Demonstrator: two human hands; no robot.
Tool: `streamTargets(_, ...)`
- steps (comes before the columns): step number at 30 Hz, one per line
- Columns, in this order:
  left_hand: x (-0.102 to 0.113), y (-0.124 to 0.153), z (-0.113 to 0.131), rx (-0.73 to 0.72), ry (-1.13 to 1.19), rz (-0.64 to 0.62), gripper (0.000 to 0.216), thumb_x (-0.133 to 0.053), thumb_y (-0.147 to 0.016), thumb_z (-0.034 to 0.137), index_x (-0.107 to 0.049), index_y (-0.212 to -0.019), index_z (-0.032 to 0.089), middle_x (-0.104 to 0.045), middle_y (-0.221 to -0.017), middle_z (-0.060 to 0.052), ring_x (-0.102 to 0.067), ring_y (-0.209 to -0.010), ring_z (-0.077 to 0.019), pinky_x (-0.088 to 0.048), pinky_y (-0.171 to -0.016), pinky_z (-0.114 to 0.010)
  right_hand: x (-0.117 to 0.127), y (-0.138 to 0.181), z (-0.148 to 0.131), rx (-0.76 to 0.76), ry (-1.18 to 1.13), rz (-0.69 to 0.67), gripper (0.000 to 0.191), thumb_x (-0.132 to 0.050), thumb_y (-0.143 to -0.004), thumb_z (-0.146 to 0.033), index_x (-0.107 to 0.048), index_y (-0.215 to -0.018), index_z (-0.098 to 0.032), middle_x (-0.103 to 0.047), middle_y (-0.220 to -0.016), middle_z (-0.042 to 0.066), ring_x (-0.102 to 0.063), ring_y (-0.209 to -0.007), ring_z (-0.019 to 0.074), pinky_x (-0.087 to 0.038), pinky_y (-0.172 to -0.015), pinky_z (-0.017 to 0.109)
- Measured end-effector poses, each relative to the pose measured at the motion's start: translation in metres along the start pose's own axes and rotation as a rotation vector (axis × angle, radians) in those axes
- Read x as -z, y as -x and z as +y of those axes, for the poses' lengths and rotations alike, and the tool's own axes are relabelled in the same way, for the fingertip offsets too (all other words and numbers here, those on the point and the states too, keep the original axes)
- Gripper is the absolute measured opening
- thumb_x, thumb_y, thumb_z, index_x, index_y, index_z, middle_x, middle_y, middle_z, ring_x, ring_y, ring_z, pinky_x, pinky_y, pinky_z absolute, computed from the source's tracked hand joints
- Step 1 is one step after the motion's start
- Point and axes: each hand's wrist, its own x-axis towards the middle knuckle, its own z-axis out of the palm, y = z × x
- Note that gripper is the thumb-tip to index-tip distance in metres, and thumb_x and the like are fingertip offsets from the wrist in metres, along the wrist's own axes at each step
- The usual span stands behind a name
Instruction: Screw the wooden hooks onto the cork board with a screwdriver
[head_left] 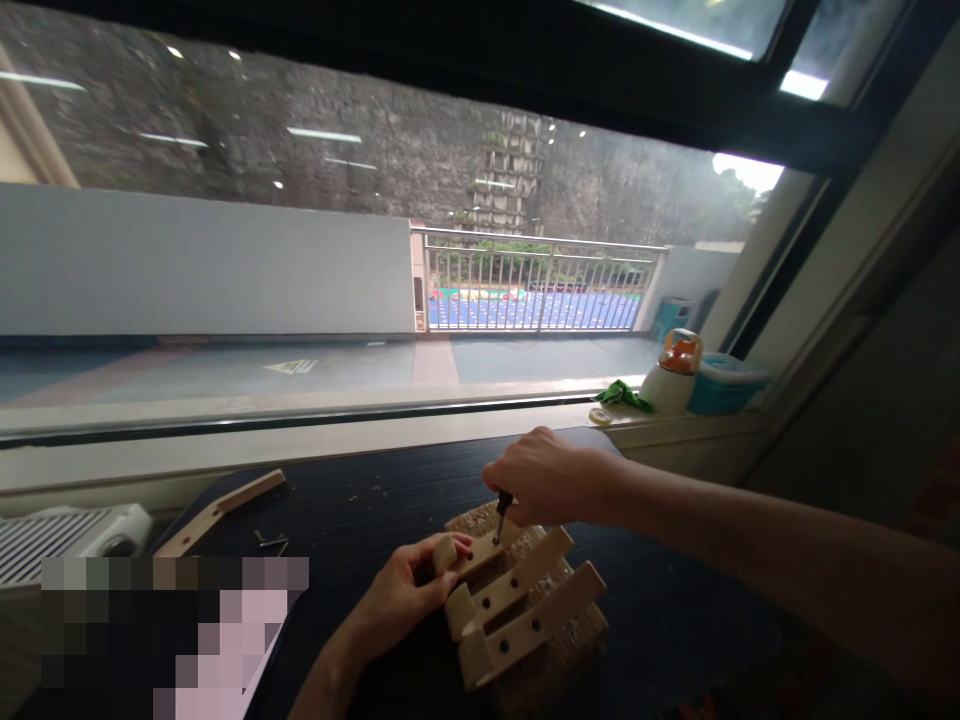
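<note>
My right hand (pixel 544 475) is closed around the dark handle of a screwdriver (pixel 501 515). The tool points down, its tip at a hole in the farthest of several wooden pieces. My left hand (pixel 412 585) grips the near end of this wooden piece (pixel 480 552), fingers and thumb closed on its rounded block. Closer to me, two similar wooden pieces (pixel 540 625) with dark holes lie side by side. Under them is a rough, straw-coloured base (pixel 592 625), whose exact kind I cannot make out.
Beyond the hands, the dark table (pixel 330 520) meets a windowsill (pixel 360 435). At left lie a jointed wooden strip (pixel 240 492) and a few small metal pieces (pixel 271 542). A green cloth (pixel 621 395), a white jug (pixel 667 385) and a teal box (pixel 724 385) stand on the sill.
</note>
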Motion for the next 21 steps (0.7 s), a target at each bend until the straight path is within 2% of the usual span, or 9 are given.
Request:
streamTargets(3,0.000,0.000,0.001,-0.002,0.019,-0.003,0.026,-0.061,-0.078,0.028,-0.064,-0.101,0.016,-0.061,-0.118,-0.009,-0.053,-0.110,-0.0290,-0.042,-0.093,-0.034,0.002,0.000,-0.001,0.049,0.009,0.011,0.021,-0.052,-0.075,-0.015,-0.065,-0.091,-0.017,-0.068,-0.081,0.009,-0.063,-0.074,0.0219,-0.042,-0.059,0.029)
streamTargets(8,0.000,0.000,-0.002,0.002,0.040,-0.006,0.028,-0.061,-0.078,0.029,-0.063,-0.103,0.015,-0.060,-0.118,-0.010,-0.054,-0.108,-0.0290,-0.043,-0.092,-0.034,0.000,-0.003,0.001,0.075,-0.021,0.012,0.018,-0.051,-0.077,-0.016,-0.066,-0.088,-0.018,-0.069,-0.082,0.008,-0.062,-0.075,0.0202,-0.039,-0.057,0.026)
streamTargets(16,0.000,0.001,-0.001,-0.004,0.014,-0.016,0.028,-0.060,-0.079,0.028,-0.063,-0.105,0.016,-0.062,-0.116,-0.008,-0.053,-0.109,-0.0280,-0.042,-0.092,-0.033,-0.018,-0.004,0.014,-0.017,-0.204,0.082,0.023,-0.050,-0.078,-0.035,-0.067,-0.083,-0.021,-0.068,-0.079,0.004,-0.060,-0.073,0.0177,-0.036,-0.058,0.026)
streamTargets(21,0.000,-0.001,0.001,0.004,0.015,-0.015,0.030,-0.060,-0.079,0.028,-0.063,-0.106,0.016,-0.063,-0.116,-0.008,-0.054,-0.109,-0.0285,-0.043,-0.091,-0.033,-0.015,-0.001,0.017,-0.047,-0.202,0.080,0.027,-0.052,-0.075,-0.039,-0.067,-0.089,-0.021,-0.069,-0.082,0.005,-0.060,-0.073,0.0195,-0.035,-0.058,0.027)
